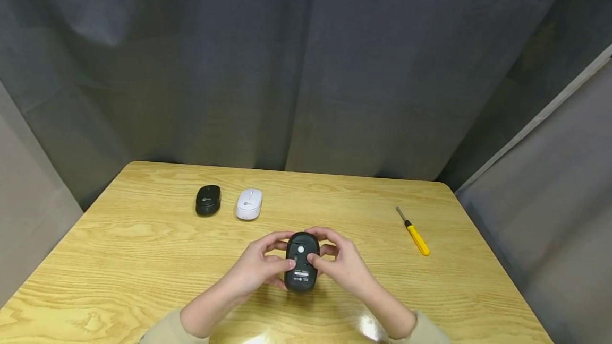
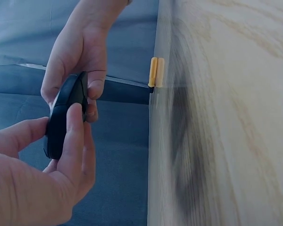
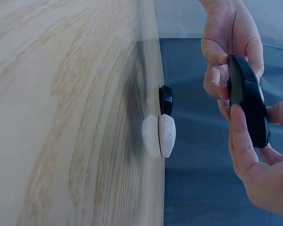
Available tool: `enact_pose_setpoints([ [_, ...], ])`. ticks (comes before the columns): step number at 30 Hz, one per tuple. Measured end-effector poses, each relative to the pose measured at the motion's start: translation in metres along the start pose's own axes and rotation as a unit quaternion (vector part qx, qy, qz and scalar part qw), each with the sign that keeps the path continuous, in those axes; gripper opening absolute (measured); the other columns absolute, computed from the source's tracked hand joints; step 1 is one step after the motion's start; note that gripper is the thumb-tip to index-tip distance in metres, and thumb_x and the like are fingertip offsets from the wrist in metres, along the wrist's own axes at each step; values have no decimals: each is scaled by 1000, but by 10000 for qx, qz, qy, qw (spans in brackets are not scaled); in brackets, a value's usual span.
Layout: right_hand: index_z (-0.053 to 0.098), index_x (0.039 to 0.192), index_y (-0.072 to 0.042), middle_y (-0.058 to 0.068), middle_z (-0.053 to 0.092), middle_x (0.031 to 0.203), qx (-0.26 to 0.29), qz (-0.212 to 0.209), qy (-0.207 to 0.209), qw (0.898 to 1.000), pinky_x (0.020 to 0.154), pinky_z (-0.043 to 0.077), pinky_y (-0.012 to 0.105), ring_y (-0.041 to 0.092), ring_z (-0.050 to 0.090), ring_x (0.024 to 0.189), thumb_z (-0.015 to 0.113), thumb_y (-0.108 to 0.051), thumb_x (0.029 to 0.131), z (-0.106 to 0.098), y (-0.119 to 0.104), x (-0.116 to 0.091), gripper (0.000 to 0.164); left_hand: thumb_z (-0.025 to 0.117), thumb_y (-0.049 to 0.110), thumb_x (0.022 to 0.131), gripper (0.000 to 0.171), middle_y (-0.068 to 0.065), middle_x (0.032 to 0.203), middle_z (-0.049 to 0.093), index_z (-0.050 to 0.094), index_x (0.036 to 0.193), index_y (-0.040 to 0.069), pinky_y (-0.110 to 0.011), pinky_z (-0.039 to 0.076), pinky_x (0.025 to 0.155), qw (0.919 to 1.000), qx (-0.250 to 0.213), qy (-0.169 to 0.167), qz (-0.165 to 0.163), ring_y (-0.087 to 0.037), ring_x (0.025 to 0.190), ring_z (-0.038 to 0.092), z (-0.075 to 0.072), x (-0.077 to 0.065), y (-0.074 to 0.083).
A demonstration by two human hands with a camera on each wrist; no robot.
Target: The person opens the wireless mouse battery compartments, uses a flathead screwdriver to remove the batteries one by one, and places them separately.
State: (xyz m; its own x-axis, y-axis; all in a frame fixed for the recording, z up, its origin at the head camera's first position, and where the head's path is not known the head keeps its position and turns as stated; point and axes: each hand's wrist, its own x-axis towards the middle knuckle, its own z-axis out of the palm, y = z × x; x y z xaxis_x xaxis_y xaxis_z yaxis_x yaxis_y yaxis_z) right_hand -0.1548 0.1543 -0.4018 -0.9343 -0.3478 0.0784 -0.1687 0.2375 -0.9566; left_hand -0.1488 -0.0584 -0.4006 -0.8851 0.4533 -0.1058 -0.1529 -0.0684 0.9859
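Between both hands a black computer mouse (image 1: pixel 301 275) is held above the table, its underside with a white round spot and a printed label facing up toward the head camera. My left hand (image 1: pixel 257 264) grips its left side, thumb on the underside and fingers along the edge. From the right, my right hand (image 1: pixel 345 265) grips it the same way, thumb near the middle of the underside. Both wrist views show the mouse (image 2: pixel 61 117) edge-on, pinched between thumbs and fingers. Its top shell is turned away in the head view.
On the wooden table (image 1: pixel 143 259), a second black mouse (image 1: pixel 208 200) and a white mouse (image 1: pixel 249 204) lie back left. A screwdriver (image 1: pixel 417 238) with a yellow handle lies to the right. Grey curtains (image 1: pixel 306 68) hang behind the table's far edge.
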Motion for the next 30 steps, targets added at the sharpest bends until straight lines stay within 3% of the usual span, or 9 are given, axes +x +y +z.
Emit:
enact_pose_setpoints([
  [13,54,127,-14,15,47,123,-73,0,54,10000,60,56,47,19,63,78,66,-8,86,0,3,3,43,66,5,83,63,-21,122,48,40,140,4,-40,58,62,10000,56,47,-45,-21,82,66,0,0,0],
  [19,56,125,-15,12,55,123,-386,-214,455,9980,65,58,30,24,59,94,67,-7,84,-3,1,8,43,67,6,82,64,-21,122,49,40,140,3,-42,58,63,9999,42,-27,-125,-22,83,66,1,-1,-4],
  [23,59,123,-14,10,61,110,-517,-264,682,9960,65,54,24,21,57,92,69,-6,82,-5,-2,12,43,68,6,81,62,-20,120,50,43,138,6,-41,58,63,9999,96,-22,-134,-22,82,66,2,-3,-5],
  [30,59,124,-10,11,66,87,-452,-343,569,9968,61,53,23,18,60,78,67,-4,83,-12,-3,19,42,68,5,81,61,-21,120,50,44,138,7,-40,58,63,9998,123,-3,-157,-22,82,66,2,-3,-6],
])
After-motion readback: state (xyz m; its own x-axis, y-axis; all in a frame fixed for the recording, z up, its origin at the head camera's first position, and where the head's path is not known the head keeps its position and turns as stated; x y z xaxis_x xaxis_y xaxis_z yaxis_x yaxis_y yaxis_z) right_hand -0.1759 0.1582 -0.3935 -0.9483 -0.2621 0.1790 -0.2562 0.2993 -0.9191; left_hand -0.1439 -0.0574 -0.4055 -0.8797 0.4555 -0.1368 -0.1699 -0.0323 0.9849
